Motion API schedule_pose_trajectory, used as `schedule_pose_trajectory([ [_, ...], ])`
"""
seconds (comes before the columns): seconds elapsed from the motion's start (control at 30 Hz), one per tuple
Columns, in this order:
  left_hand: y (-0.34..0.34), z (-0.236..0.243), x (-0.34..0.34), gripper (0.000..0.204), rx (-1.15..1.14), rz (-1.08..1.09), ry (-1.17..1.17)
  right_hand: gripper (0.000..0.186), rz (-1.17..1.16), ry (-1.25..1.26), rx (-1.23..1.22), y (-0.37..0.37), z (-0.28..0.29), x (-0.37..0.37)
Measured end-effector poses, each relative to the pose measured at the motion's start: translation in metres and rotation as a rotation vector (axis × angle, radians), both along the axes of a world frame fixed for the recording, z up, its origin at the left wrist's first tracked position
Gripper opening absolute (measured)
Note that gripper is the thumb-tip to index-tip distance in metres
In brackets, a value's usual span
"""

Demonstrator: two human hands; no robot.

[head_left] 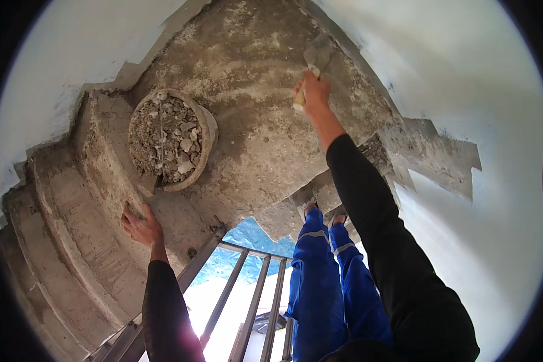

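Observation:
My right hand grips the pale handle of a broad flat scraper, whose grey blade rests on the dusty concrete landing near the wall at upper right. My left hand is open on the edge of a concrete step, its fingers bent over the surface. Just beyond it stands a round bucket heaped with grey rubble and stones, with a thin handle lying across the top.
Worn stairs curve down at left. A metal railing crosses below, with blue sheeting beyond it. White walls with grey jagged patches border the landing. My blue-trousered legs reach the lower steps at right.

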State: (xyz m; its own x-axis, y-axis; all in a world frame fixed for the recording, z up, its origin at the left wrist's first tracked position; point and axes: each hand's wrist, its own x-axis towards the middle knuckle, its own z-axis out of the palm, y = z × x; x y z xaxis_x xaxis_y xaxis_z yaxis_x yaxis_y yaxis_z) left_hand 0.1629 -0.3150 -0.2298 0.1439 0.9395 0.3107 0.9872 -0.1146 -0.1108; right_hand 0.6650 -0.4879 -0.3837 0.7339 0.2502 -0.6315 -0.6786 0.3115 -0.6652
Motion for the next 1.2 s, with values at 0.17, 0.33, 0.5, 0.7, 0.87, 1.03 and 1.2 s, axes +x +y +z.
schedule_pose_trajectory([
  [0.17, -0.001, -0.002, 0.001, 0.061, 0.005, 0.008, 0.003, 0.018, 0.259, -0.15, -0.079, -0.019, 0.0, 0.003],
  [0.33, -0.002, 0.001, 0.006, 0.062, -0.013, -0.006, -0.022, 0.019, -0.043, -0.052, -0.147, -0.016, -0.011, -0.007],
  [0.5, -0.003, 0.004, 0.008, 0.062, -0.008, 0.012, -0.016, 0.017, 0.468, -0.35, -0.153, 0.02, 0.01, 0.018],
  [0.7, -0.005, -0.008, 0.017, 0.061, -0.02, 0.011, -0.035, 0.015, 0.141, -0.241, -0.04, 0.013, -0.022, 0.049],
  [0.87, -0.005, 0.003, 0.004, 0.06, -0.004, -0.019, -0.022, 0.013, -0.089, -0.056, -0.121, -0.036, -0.012, -0.036],
  [1.03, 0.0, 0.002, 0.002, 0.06, 0.011, -0.019, 0.003, 0.016, 0.257, -0.15, -0.105, -0.029, 0.004, -0.035],
  [1.2, -0.001, -0.011, 0.005, 0.06, 0.015, -0.051, -0.021, 0.017, 0.059, -0.109, -0.027, -0.053, -0.017, -0.008],
])
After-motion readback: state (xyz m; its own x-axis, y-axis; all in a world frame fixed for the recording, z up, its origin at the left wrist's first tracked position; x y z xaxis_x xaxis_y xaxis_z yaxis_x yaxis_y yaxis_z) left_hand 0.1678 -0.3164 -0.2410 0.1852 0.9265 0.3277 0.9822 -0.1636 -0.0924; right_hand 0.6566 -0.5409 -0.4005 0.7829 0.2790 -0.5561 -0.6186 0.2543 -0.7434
